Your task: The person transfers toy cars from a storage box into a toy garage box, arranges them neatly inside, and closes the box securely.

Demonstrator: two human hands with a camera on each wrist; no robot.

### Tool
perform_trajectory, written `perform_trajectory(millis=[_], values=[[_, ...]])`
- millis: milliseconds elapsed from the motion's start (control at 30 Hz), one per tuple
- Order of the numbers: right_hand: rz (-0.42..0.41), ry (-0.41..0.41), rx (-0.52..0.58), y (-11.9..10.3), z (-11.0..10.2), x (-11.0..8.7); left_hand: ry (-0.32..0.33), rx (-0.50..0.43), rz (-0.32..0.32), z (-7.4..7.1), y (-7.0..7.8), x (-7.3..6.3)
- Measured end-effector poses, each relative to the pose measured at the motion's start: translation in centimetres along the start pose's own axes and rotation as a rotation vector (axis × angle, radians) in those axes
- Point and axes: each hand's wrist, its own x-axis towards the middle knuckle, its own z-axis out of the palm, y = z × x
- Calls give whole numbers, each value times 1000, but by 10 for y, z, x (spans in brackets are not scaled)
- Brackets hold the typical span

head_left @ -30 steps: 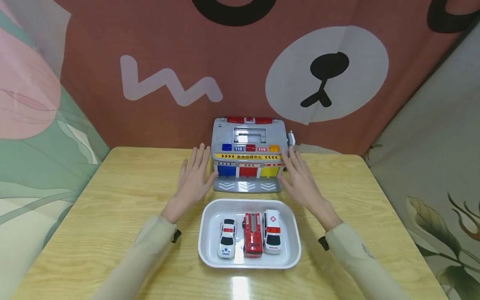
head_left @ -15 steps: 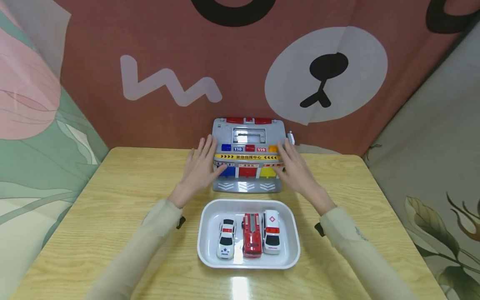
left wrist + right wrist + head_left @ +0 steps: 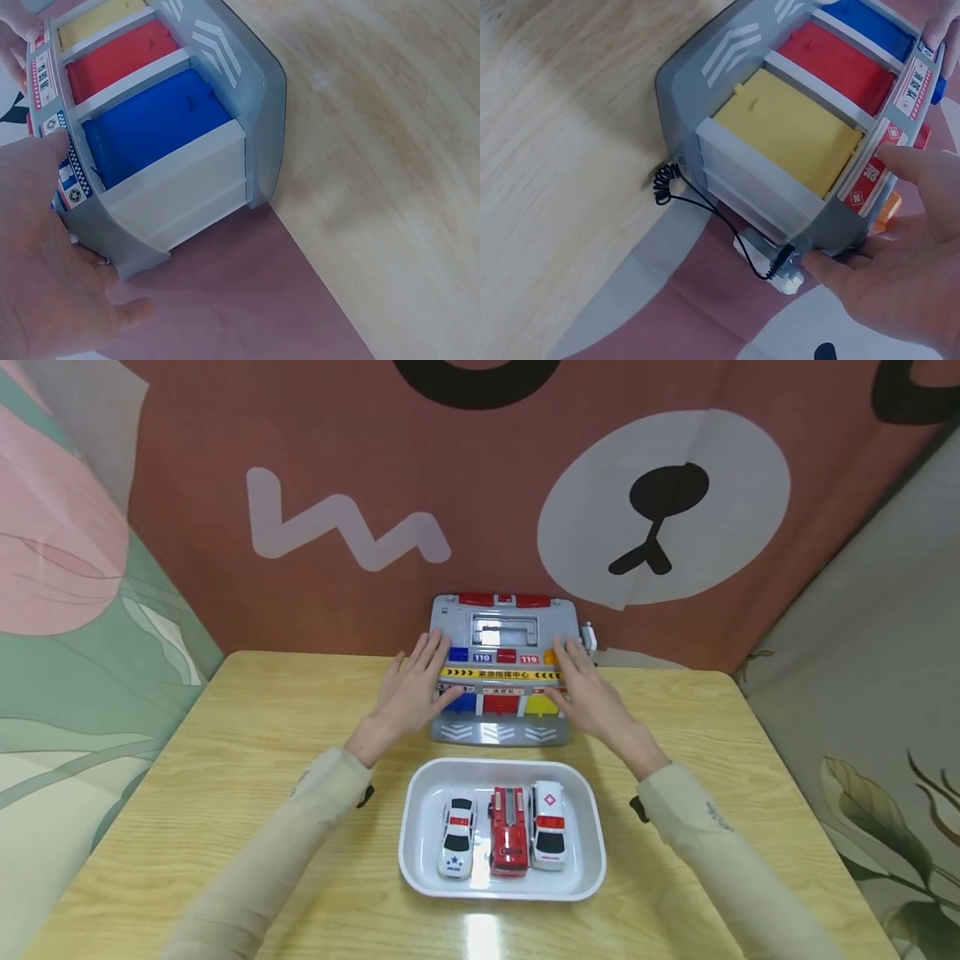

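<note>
While the white tray [image 3: 420,852] sits unmoved on the near tabletop [image 3: 285,735], with a police car [image 3: 457,837] at left, then a red fire truck [image 3: 509,831] and an ambulance [image 3: 548,825] close together towards the right, the change lies just beyond it. The left hand [image 3: 411,693] and right hand [image 3: 592,697], a second ago at the sides of the toy station [image 3: 504,675], have moved inward onto it. That suggests the work has passed from reaching to steadying or adjusting the station, with the vehicles left alone. Both hands are spread, fingers nearly straight along the left and right roof edges; the left thumb touches the sign above the blue door [image 3: 459,703], the right thumb the one above the yellow door [image 3: 542,704]. They appear to rest there without gripping. The station stands upright beyond the tray, apart from it, doors closed, a white handset [image 3: 588,637] at its right side. Farthest is the reddish-brown cloth [image 3: 337,435].
</note>
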Motion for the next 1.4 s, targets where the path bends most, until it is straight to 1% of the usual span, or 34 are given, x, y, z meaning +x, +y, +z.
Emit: perform_trajectory(millis=[233, 500, 800, 900, 1100, 1400], values=[[-13, -3, -42, -1, 1, -2, -3, -1, 9, 2, -2, -2], [-44, 21, -85, -1, 3, -3, 7, 7, 3, 3, -2, -4], [-45, 1, -108, -2, 0, -3, 20, 14, 10, 2, 0, -6], [-45, -4, -112, -1, 0, -2, 12, 12, 3, 2, 1, -5], [-42, -5, -111, 0, -2, -4, 7, 20, 9, 4, 2, -3], [-70, 21, -94, 1, 1, -3, 8, 23, -4, 2, 1, -6]])
